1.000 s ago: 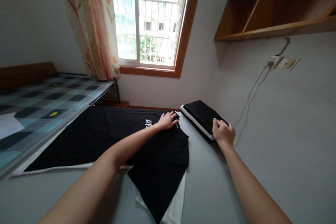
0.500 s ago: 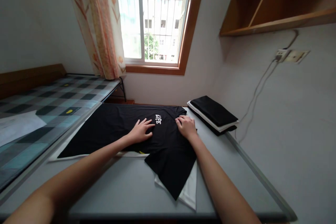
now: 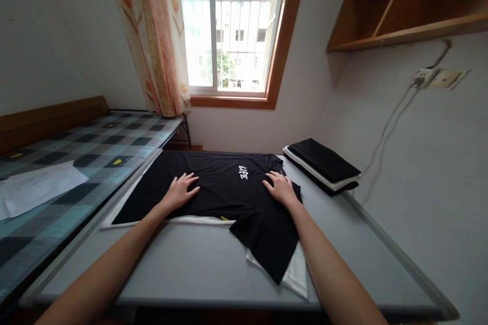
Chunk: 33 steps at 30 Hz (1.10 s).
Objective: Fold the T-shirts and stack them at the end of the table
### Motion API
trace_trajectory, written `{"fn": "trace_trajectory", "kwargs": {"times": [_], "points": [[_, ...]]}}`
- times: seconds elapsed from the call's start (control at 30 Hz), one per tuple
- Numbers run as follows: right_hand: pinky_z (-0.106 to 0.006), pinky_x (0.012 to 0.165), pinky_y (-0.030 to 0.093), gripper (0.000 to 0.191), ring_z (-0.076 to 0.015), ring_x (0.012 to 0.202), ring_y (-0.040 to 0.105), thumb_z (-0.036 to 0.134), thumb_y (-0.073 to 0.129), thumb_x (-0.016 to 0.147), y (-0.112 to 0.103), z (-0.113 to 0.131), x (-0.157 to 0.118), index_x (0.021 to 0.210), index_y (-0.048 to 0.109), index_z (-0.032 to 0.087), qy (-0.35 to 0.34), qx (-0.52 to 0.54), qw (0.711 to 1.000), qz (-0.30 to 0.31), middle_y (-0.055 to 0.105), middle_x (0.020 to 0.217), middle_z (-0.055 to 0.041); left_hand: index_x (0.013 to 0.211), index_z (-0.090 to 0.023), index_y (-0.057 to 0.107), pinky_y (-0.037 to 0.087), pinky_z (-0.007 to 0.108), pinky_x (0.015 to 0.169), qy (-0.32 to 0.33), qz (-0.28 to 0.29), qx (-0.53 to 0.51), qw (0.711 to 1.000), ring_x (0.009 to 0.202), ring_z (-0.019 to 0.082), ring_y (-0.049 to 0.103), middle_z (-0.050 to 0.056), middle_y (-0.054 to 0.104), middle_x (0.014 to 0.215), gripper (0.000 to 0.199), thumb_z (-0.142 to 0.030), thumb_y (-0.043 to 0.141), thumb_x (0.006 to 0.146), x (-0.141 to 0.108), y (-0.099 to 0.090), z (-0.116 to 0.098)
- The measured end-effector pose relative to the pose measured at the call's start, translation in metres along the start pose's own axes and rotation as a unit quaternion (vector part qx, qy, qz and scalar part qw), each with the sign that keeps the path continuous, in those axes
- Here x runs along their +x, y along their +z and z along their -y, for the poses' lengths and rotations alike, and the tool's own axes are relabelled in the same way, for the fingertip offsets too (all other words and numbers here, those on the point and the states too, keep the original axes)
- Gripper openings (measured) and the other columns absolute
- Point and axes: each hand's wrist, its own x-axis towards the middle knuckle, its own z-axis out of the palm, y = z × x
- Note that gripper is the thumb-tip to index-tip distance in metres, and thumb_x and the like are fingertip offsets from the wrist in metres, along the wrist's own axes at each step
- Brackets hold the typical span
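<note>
Fingers were spread wide on the left hand (image 3: 178,195), palm down over the black shirt (image 3: 215,183), and loosely parted on the right hand (image 3: 281,188) beside its neckline. Neither hand seemed to pinch or clamp any cloth; both appeared simply to rest on it.

From where I stood, with 12 o'clock toward the window (image 3: 195,35) and the middle of the shirt as the center, the left hand pointed to 9 and the right to 3. A second earlier the right one had been over at the folded stack (image 3: 324,162), while the left had been up by the neckline. Since then the right had come across to the shirt, and the left had slid away toward the hem, past the white print (image 3: 243,172), which now showed between them.

That left the stack on its own between 2 and 3 o'clock, well apart from both hands. To my eye, attention had passed wholly to the shirt, which lay broad and nearly flat on the gray table (image 3: 190,264), not folded. Its near sleeve (image 3: 270,244) angled out toward 4 or 5 o'clock, with white cloth (image 3: 298,271) peeking from beneath, so the layers there looked uneven and might shift if the top alone was moved.
</note>
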Motion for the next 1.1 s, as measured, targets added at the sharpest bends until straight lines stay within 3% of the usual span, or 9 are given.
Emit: {"fn": "trace_trajectory", "kwargs": {"times": [0.1, 0.2, 0.33, 0.47, 0.67, 0.8, 0.97, 1.1], "points": [[-0.043, 0.101, 0.034, 0.035, -0.0255, 0.121, 0.053, 0.038, 0.049, 0.092, -0.01, -0.004, -0.005, 0.117, 0.067, 0.022, 0.024, 0.005, 0.999, -0.022, 0.062, 0.13, -0.0106, 0.127, -0.024, 0.062, 0.024, 0.057, 0.115, 0.015, -0.018, -0.021, 1.0, 0.14, 0.032, 0.037, 0.009, 0.053, 0.142, 0.045, -0.043, 0.051, 0.088, -0.003, -0.004, -0.003], [-0.04, 0.091, 0.039, 0.033, -0.0264, 0.11, 0.059, 0.036, 0.046, 0.092, -0.021, -0.006, -0.008, 0.108, 0.071, 0.021, 0.084, -0.005, 0.996, -0.034, 0.067, 0.117, -0.0114, 0.117, -0.021, 0.068, 0.035, 0.045, 0.112, 0.087, -0.03, -0.077, 0.993, 0.128, 0.027, 0.051, 0.009, 0.062, 0.13, 0.037, -0.039, 0.056, 0.086, -0.008, -0.009, -0.014], [-0.038, 0.086, 0.039, 0.032, -0.026, 0.103, 0.062, 0.037, 0.046, 0.09, -0.029, -0.004, -0.01, 0.099, 0.073, 0.022, 0.126, -0.01, 0.991, -0.035, 0.069, 0.108, -0.0106, 0.109, -0.02, 0.069, 0.047, 0.032, 0.097, 0.191, -0.012, -0.152, 0.97, 0.104, 0.02, 0.063, 0.007, 0.068, 0.111, 0.028, -0.034, 0.055, 0.089, -0.017, -0.017, -0.036], [-0.038, 0.085, 0.039, 0.033, -0.0261, 0.098, 0.065, 0.038, 0.047, 0.088, -0.034, -0.004, -0.011, 0.096, 0.074, 0.022, 0.159, 0.005, 0.987, -0.036, 0.073, 0.101, -0.0112, 0.101, -0.019, 0.071, 0.048, 0.026, 0.079, 0.232, 0.022, -0.143, 0.962, 0.082, 0.015, 0.062, 0.004, 0.067, 0.089, 0.023, -0.031, 0.055, 0.09, -0.025, -0.022, -0.051], [-0.041, 0.087, 0.039, 0.033, -0.0278, 0.098, 0.065, 0.036, 0.046, 0.087, -0.037, -0.013, -0.01, 0.096, 0.074, 0.02, 0.195, 0.013, 0.98, -0.047, 0.074, 0.097, -0.0125, 0.098, -0.02, 0.072, 0.044, 0.023, 0.072, 0.251, 0.077, -0.129, 0.956, 0.077, 0.014, 0.059, 0.003, 0.064, 0.087, 0.025, -0.04, 0.066, 0.084, -0.028, -0.026, -0.054], [-0.034, 0.081, 0.041, 0.026, -0.024, 0.092, 0.066, 0.032, 0.051, 0.085, -0.034, -0.013, -0.007, 0.09, 0.074, 0.021, 0.139, 0.039, 0.989, -0.039, 0.075, 0.092, -0.0088, 0.095, -0.021, 0.074, 0.044, 0.023, 0.073, 0.25, 0.098, -0.153, 0.951, 0.078, 0.014, 0.059, 0.003, 0.064, 0.089, 0.024, -0.041, 0.067, 0.083, -0.029, -0.029, -0.054], [-0.025, 0.066, 0.041, 0.021, -0.0176, 0.073, 0.065, 0.032, 0.056, 0.084, -0.031, -0.007, -0.006, 0.082, 0.073, 0.02, 0.026, 0.098, 0.995, 0.016, 0.073, 0.08, -0.0061, 0.093, -0.021, 0.075, 0.044, 0.023, 0.068, 0.213, 0.138, -0.195, 0.948, 0.074, 0.013, 0.058, 0.002, 0.063, 0.088, 0.025, -0.042, 0.068, 0.08, -0.027, -0.03, -0.048], [-0.025, 0.065, 0.041, 0.019, -0.0176, 0.072, 0.065, 0.03, 0.056, 0.084, -0.03, -0.009, -0.007, 0.08, 0.072, 0.019, 0.035, 0.082, 0.996, 0.013, 0.073, 0.08, -0.0063, 0.092, -0.018, 0.074, 0.042, 0.024, 0.062, 0.15, 0.16, -0.215, 0.952, 0.069, 0.013, 0.055, 0.001, 0.06, 0.078, 0.034, -0.047, 0.071, 0.074, -0.022, -0.034, -0.033]]}}
